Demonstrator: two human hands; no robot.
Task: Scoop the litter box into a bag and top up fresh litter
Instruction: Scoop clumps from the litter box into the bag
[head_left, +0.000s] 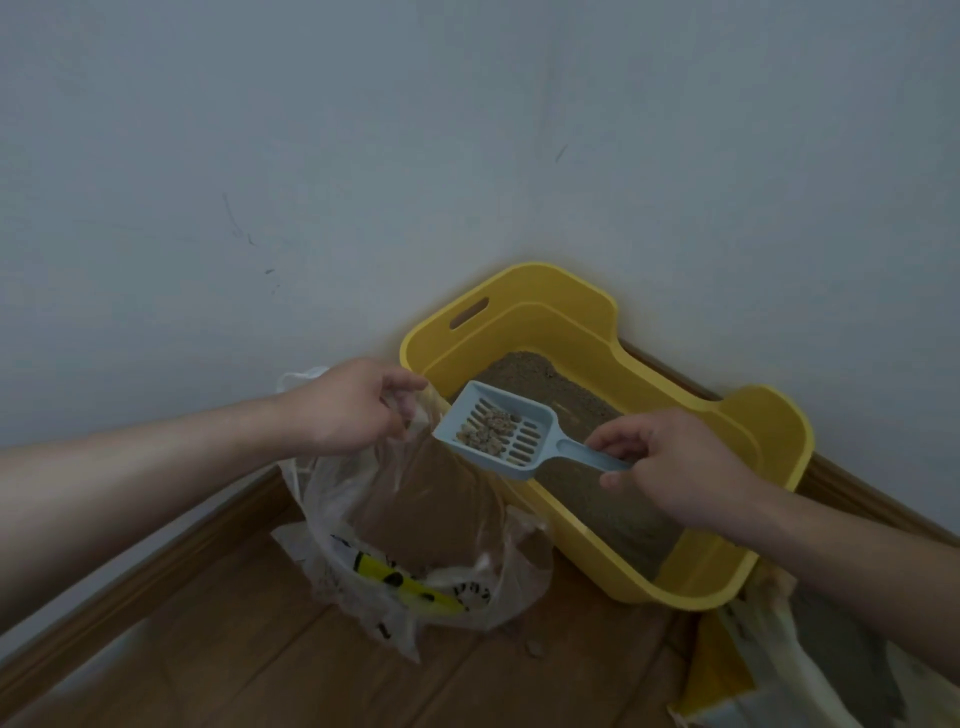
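A yellow litter box sits in the room's corner with grey-brown litter inside. My right hand grips the handle of a pale blue slotted scoop, which carries a small heap of clumps and hovers over the box's left rim. My left hand pinches the top edge of a clear plastic bag and holds it open just left of the scoop. The bag stands on the wooden floor with something yellow and black printed near its bottom.
Grey walls meet behind the box, with wooden skirting along their base. A white and yellow sack lies at the lower right beside the box. A few crumbs lie on the wooden floor near the bag.
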